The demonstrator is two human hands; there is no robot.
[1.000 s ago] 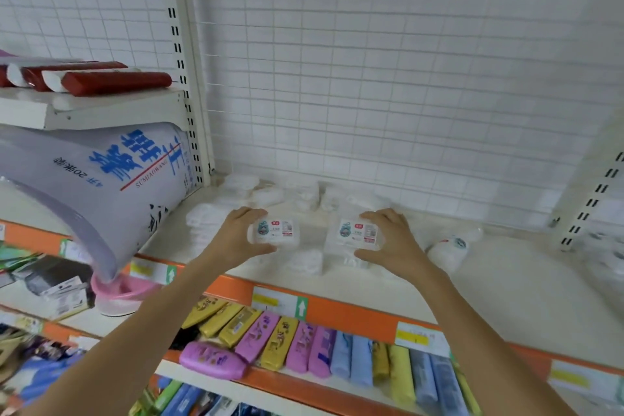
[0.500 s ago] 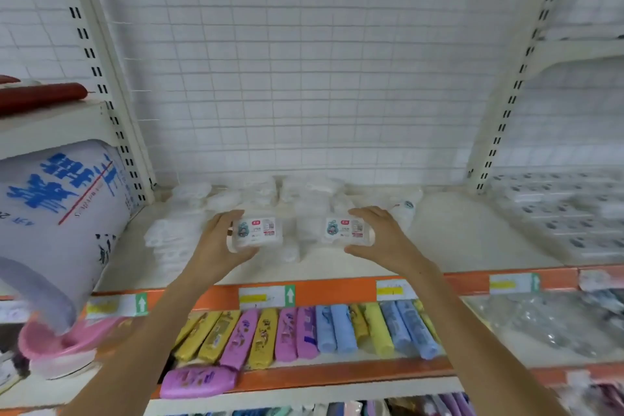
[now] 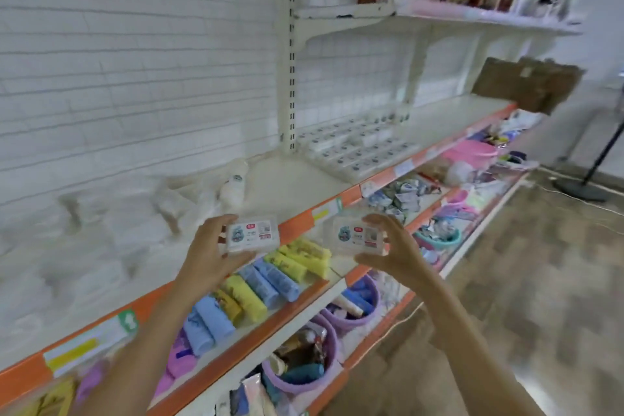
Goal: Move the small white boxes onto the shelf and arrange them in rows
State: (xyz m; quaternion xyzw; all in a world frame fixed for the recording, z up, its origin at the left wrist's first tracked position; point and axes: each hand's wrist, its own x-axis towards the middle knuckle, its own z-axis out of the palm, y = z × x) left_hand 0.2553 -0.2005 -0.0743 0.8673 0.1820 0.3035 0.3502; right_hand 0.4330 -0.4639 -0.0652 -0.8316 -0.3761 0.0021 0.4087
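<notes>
Both hands have come away from the pile and the view has swung right along the aisle! From the head camera: the left hand point(image 3: 206, 257) pinches one small white box point(image 3: 252, 235) between thumb and curled fingers point(image 3: 233, 260), held in front of the orange shelf edge point(image 3: 297, 223). The right hand point(image 3: 395, 250) grips a second box point(image 3: 354, 236) the same way, just beside the first. Further along the shelf point(image 3: 287, 176), rows of white boxes point(image 3: 358, 149) lie flat, near the upright post point(image 3: 289, 78).
</notes>
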